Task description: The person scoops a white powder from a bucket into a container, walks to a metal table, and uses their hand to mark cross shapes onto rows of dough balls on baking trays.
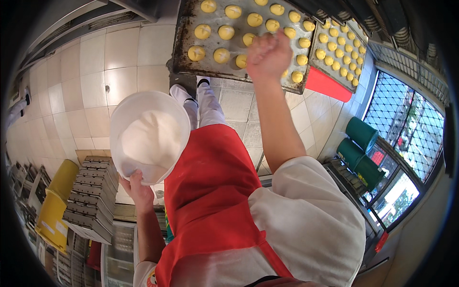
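Observation:
My left hand [137, 189] grips the rim of a translucent white plastic bowl [169, 115] that holds a fine white powder [148, 138]. My right hand [268, 55] is closed, fingertips bunched and slightly blurred, over a dark-stained metal tray [184, 67] with rows of round yellow dough pieces [221, 56]; several show white on top. Whatever is in those fingers is hidden. A second tray [315, 71] of similar dough pieces sits to the right, beside a red flat object [325, 88].
Tiled floor [86, 86] surrounds me. At lower left are stacked metal pans [88, 196] and yellow containers [57, 205]. Green bins [361, 134] stand by a latticed window [401, 124] at right. Another person's leg [16, 107] shows at far left. Dark metal racking [382, 24] runs along upper right.

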The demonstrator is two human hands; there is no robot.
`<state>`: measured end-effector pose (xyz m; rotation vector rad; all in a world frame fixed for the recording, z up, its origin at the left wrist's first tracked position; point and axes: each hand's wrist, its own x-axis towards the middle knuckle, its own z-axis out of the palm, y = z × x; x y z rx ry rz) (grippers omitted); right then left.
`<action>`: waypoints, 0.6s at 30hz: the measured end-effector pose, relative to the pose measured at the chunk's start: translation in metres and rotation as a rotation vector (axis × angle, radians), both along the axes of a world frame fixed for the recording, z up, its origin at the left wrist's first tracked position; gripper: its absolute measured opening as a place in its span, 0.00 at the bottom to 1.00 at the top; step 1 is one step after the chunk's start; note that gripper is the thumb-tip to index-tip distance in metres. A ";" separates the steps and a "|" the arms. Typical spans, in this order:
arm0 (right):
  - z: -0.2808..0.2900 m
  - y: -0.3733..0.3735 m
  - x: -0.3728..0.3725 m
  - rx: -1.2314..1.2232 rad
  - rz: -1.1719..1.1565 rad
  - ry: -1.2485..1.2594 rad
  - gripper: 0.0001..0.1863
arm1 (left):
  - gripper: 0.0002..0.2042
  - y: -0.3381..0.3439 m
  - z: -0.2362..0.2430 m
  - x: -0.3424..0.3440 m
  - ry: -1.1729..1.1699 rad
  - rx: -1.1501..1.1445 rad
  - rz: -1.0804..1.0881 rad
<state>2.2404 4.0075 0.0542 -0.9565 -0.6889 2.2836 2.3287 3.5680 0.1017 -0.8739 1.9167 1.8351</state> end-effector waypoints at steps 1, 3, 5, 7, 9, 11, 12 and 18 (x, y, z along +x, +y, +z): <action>0.010 0.004 0.006 0.046 -0.043 -0.008 0.22 | 0.24 0.001 0.001 -0.002 -0.011 0.014 0.011; 0.012 0.008 0.016 0.080 -0.076 -0.034 0.21 | 0.24 0.005 0.004 -0.004 -0.023 0.029 0.041; -0.004 -0.006 0.011 0.253 -0.065 -0.229 0.21 | 0.24 0.011 0.005 -0.012 -0.016 0.045 0.035; -0.039 0.001 0.023 0.377 0.047 -0.266 0.19 | 0.23 0.014 0.005 -0.018 0.004 0.057 0.011; -0.035 0.012 0.027 0.194 -0.077 -0.146 0.19 | 0.22 0.009 0.001 -0.019 0.008 0.038 -0.001; -0.023 0.023 0.028 0.113 -0.138 -0.045 0.18 | 0.21 -0.003 -0.005 -0.015 0.017 0.024 -0.027; -0.014 0.029 0.024 0.124 -0.134 -0.001 0.18 | 0.21 -0.012 -0.011 -0.011 0.026 0.018 -0.043; -0.038 0.046 -0.018 0.212 -0.242 -0.173 0.15 | 0.21 0.021 0.001 -0.031 -0.002 0.042 -0.042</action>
